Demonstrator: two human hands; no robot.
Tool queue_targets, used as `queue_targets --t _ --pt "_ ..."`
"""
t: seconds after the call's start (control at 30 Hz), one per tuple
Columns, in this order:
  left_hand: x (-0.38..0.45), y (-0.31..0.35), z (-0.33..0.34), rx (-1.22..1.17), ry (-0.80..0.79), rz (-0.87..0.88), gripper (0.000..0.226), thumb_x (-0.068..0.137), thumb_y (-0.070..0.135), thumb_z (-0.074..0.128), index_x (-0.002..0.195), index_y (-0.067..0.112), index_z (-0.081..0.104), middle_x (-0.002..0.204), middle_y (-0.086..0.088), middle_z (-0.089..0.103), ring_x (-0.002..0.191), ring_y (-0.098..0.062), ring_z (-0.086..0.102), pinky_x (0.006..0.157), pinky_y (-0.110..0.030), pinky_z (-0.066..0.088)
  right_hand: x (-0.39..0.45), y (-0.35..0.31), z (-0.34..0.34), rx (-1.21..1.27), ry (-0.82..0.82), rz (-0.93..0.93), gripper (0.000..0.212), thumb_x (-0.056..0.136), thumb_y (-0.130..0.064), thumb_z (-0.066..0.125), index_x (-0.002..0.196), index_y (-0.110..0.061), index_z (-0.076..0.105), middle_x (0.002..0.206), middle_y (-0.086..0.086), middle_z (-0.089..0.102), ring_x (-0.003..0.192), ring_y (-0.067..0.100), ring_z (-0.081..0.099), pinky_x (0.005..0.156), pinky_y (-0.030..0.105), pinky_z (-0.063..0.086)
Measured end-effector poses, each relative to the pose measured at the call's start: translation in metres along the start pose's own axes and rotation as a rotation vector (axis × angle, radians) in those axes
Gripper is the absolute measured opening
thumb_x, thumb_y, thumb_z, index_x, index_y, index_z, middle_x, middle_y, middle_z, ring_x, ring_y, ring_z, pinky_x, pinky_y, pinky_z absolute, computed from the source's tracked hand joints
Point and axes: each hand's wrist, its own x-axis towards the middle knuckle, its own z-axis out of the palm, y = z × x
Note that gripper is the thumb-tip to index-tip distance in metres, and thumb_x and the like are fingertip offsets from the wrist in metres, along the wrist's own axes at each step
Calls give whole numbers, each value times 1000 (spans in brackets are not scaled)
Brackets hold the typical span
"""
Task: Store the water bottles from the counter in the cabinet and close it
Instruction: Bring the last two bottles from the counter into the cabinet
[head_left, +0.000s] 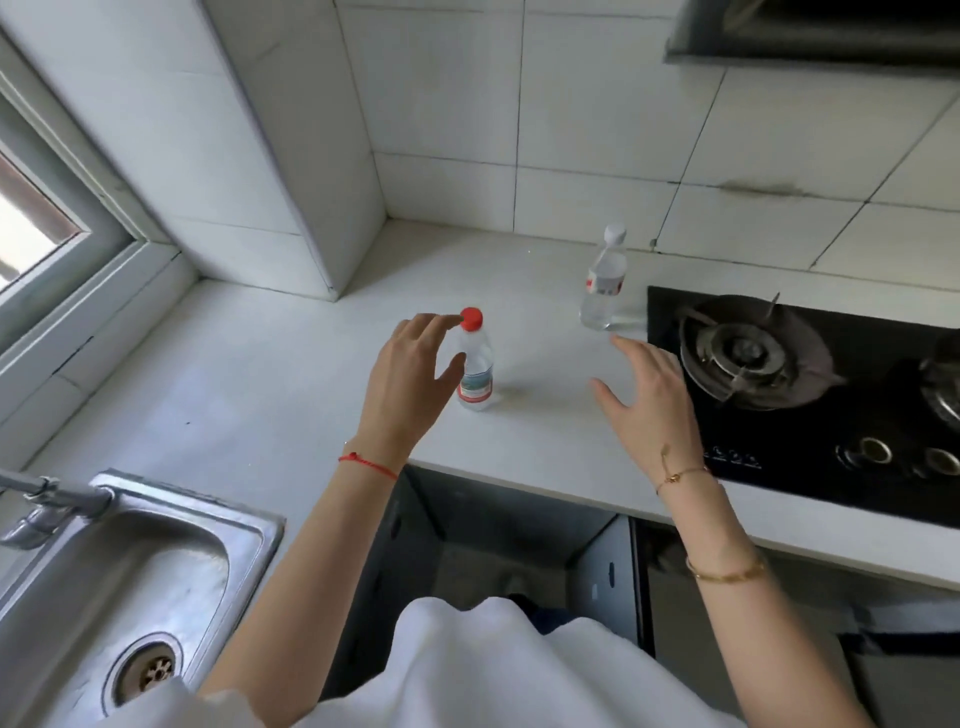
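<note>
Two clear water bottles stand upright on the white counter (270, 374). The red-capped bottle (475, 364) is near the front middle. The white-capped bottle (604, 280) stands farther back, just left of the stove. My left hand (410, 379) is open right beside the red-capped bottle, fingers near its cap and thumb at its body, not closed around it. My right hand (649, 400) hovers open over the counter, short of the white-capped bottle. Below the counter edge the cabinet (498, 551) stands open, with a door (608, 577) swung outward.
A black gas stove (769, 364) with burners and knobs fills the counter's right side. A steel sink (130, 587) with a tap (47, 499) sits at the lower left. Tiled walls enclose the back corner, a window (36, 223) is at left, a range hood (810, 36) hangs above.
</note>
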Motion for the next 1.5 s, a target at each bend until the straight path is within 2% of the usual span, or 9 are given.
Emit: queue_targets --t 0.23,0.37,0.57,0.77,0.87,0.97,1.1,1.3,1.5 --pt "71 -12 45 69 -112 -14 40 89 24 66 127 16 59 124 -4 63 113 -26 56 87 -34 51 83 30 9 -11 15 -21 46 84 -22 68 127 -9 55 122 9 61 115 27 49 98 32 39" --pt "86 -25 63 61 -250 -54 39 84 24 72 121 16 63 113 -5 66 102 -25 59 80 -37 55 125 46 18 -27 1 -3 46 84 -21 68 126 -9 54 123 10 60 116 30 48 97 36 41" --pt "107 -37 68 51 -318 -45 26 76 17 78 102 15 72 97 -3 69 87 -23 63 72 -30 51 184 73 32 -96 -9 52 47 86 -22 66 128 -7 53 126 12 58 118 33 48 97 38 42" --pt "139 -32 58 21 -215 -26 23 74 25 79 95 23 72 94 6 69 74 -16 61 64 -29 50 234 83 49 -110 -37 110 46 87 -18 63 131 -9 50 130 12 54 120 33 46 96 41 43" --pt "154 -28 52 -43 -169 -23 24 73 20 80 96 19 72 94 3 69 72 -14 61 67 -29 54 249 86 61 -118 -87 124 47 88 -16 62 132 -8 49 130 14 53 119 34 46 96 44 45" --pt "161 -24 50 -89 -144 -19 25 73 16 81 97 14 73 95 -1 71 76 -15 64 71 -28 57 257 88 70 -142 -113 146 40 88 -11 61 126 -6 51 126 15 52 117 34 45 93 47 48" --pt "165 -17 52 -111 -124 -20 27 73 14 81 99 13 73 97 -2 71 79 -13 63 72 -16 50 259 88 74 -135 -77 143 24 87 1 56 110 -5 55 116 14 54 110 32 46 87 42 50" --pt "155 -10 54 -128 -142 10 29 74 16 81 102 13 73 98 -2 71 80 -12 63 76 -23 56 226 78 62 -69 54 59 24 85 2 58 108 -5 57 109 14 56 102 29 48 78 33 46" --pt "119 -5 43 -156 -171 51 32 73 16 82 104 14 73 99 -2 72 81 -12 63 75 -13 49 157 47 33 32 126 20 27 83 -2 62 108 -11 60 105 4 57 92 18 46 74 25 40"
